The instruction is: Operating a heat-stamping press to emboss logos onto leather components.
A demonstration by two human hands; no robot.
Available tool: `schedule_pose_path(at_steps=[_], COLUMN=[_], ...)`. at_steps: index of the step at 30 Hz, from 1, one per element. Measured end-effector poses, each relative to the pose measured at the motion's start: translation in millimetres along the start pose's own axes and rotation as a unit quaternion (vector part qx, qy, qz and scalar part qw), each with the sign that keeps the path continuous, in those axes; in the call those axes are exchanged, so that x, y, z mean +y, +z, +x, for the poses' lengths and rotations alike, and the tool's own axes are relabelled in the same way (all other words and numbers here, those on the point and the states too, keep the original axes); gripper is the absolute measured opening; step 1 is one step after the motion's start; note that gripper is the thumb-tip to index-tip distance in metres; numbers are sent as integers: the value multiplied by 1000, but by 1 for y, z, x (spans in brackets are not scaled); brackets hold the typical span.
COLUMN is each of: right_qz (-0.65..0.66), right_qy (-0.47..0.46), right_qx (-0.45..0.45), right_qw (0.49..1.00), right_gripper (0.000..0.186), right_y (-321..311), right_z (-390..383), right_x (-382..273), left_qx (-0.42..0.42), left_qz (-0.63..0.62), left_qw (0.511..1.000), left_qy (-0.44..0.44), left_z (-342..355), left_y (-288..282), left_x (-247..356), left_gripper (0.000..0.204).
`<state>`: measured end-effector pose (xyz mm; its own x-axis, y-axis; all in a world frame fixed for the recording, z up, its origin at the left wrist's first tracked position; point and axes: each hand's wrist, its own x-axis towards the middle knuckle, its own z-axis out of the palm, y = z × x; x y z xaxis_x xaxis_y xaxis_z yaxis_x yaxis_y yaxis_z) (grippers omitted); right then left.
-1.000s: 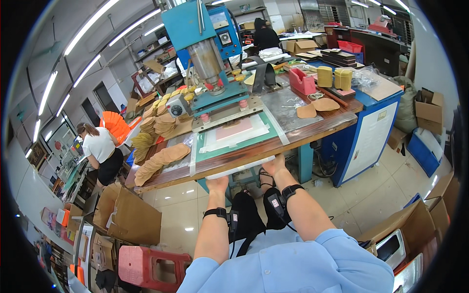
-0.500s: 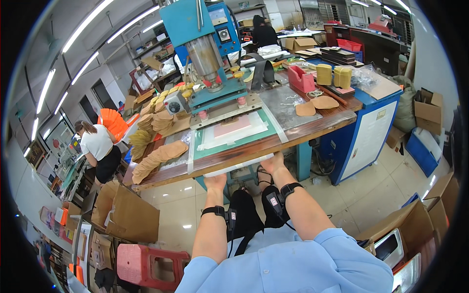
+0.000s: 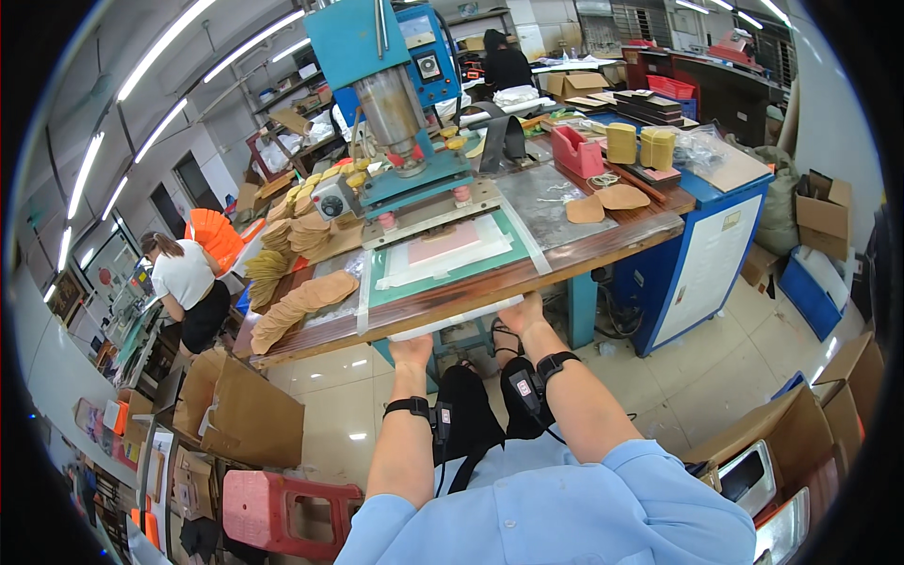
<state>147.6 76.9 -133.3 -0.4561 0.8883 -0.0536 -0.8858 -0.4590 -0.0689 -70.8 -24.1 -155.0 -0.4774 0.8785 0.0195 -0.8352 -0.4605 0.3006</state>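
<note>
Both my arms reach forward to the near edge of a wooden worktable [image 3: 603, 247]. My left hand [image 3: 411, 349] is at the left end of a white strip [image 3: 457, 319] just under that edge. At its right end is my right hand [image 3: 524, 311]. The tabletop hides the fingers of both hands, so their grip does not show. Above on the table stands a teal press [image 3: 419, 184] with a metal cylinder. Below its plate lie white sheets [image 3: 447, 261] and a pinkish piece [image 3: 443, 243] on a green mat [image 3: 391, 294].
Fanned tan pieces [image 3: 306, 306] lie on the table's left. To the right are two tan cutouts [image 3: 617, 199], a red tape dispenser [image 3: 576, 153] and a blue cabinet [image 3: 692, 254]. A red stool [image 3: 254, 513] and cardboard box [image 3: 250, 410] stand left; another person [image 3: 188, 278] works beyond.
The whole view has shifted very slightly left. My hands stay at the table's near edge beside the white strip.
</note>
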Motion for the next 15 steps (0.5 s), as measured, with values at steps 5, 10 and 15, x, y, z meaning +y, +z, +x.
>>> schedule_pose_path(at_steps=[5, 10, 15], right_qz=[-5, 11, -5], right_qy=[-8, -9, -12], right_qx=[21, 8, 5], right_qw=[1000, 1000, 1000], right_gripper=[40, 40, 42], right_y=[7, 4, 1], right_z=[-6, -4, -2], right_x=[0, -1, -2], left_qx=[0, -6, 11], left_qz=[41, 26, 14], left_qw=[999, 1000, 1000], left_qy=[12, 8, 2], left_z=[-6, -8, -10], left_y=[8, 9, 15], left_x=[-3, -2, -3], left_gripper=[45, 43, 42])
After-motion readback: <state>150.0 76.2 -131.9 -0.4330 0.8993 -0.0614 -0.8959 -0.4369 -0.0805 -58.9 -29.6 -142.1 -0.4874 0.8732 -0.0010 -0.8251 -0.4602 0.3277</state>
